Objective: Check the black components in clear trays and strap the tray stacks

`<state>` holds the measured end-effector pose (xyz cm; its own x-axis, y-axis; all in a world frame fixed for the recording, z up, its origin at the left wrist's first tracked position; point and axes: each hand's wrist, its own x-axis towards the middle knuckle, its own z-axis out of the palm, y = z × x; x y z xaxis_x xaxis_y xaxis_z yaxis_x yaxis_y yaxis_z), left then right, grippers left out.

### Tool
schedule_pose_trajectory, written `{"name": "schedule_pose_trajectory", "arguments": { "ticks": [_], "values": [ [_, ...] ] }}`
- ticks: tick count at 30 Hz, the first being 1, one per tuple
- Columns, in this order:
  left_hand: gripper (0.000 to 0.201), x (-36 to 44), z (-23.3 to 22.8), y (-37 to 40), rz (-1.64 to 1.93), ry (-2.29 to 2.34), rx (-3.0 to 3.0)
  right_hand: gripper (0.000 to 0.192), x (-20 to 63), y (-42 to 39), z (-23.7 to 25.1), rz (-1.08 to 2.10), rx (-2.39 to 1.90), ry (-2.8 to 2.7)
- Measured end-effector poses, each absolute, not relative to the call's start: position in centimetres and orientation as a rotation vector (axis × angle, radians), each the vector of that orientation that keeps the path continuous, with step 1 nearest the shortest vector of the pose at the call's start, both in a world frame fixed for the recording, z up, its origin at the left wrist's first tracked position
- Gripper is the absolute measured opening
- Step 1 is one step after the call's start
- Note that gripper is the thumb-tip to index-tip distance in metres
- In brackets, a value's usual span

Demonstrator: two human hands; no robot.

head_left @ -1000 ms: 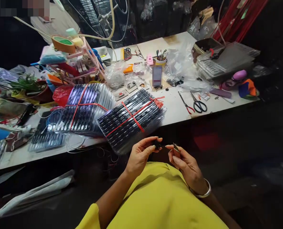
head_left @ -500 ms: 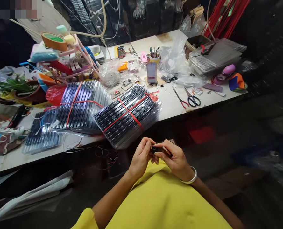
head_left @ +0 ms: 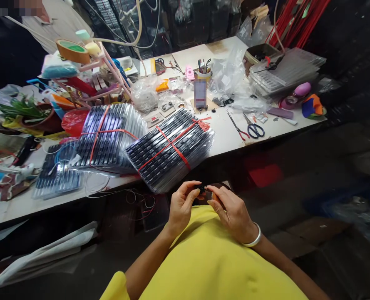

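Observation:
Just above the yellow cloth on my lap, my left hand (head_left: 182,204) pinches a small black part (head_left: 200,188) between thumb and fingers. It looks like a connector with tiny dots on one face. My right hand (head_left: 230,209), with a pale bangle at the wrist, has its fingers curled beside the part's right end. Its index fingertip is by the part or touching it. A small brownish bit shows inside the right fingers, too hidden to name.
On the white table (head_left: 225,139) ahead lie tied bundles of clear-sleeved black strips (head_left: 172,146), scissors (head_left: 254,127) and red-handled pliers (head_left: 238,127). A phone (head_left: 200,93) stands farther back, near plastic bags (head_left: 230,75). A potted plant (head_left: 35,112) is at left; a person (head_left: 55,21) is beyond.
My right hand has shifted, with its fingers drawn back from over the black part to its right end. More of the part's dotted face was visible earlier. The view has moved slightly.

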<state>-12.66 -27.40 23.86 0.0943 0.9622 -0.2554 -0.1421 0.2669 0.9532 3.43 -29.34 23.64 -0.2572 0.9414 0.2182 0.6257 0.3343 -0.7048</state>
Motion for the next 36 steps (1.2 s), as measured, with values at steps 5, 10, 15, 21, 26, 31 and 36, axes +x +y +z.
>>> {"name": "schedule_pose_trajectory", "arguments": {
  "ticks": [5,10,15,21,26,31,36],
  "values": [
    [0.019,-12.9,24.0,-27.5,1.04,1.199,1.04,0.03,3.1,-29.1,23.8,0.435,-1.385,-2.136],
    [0.017,-13.3,23.6,-27.9,1.026,1.248,1.183,0.029,2.5,-28.9,23.4,0.379,-1.387,-2.17],
    [0.02,-13.3,23.2,-28.5,1.017,1.342,1.4,0.034,1.5,-28.7,22.3,0.318,-1.349,-2.189],
    [0.021,-13.1,23.2,-28.8,1.067,1.395,1.535,0.044,0.7,-28.9,20.9,0.372,-1.328,-2.073],
    [0.027,-13.7,23.0,-28.6,1.102,1.277,1.653,0.038,0.5,-29.0,20.9,0.538,-1.299,-2.012],
    [0.029,-14.5,22.6,-28.1,1.127,1.15,1.598,0.033,1.4,-28.5,22.4,0.734,-1.264,-2.046],
    [0.02,-14.8,23.4,-26.9,1.017,1.098,1.102,0.029,3.3,-27.4,24.5,0.717,-1.138,-2.038]
  ]
}}
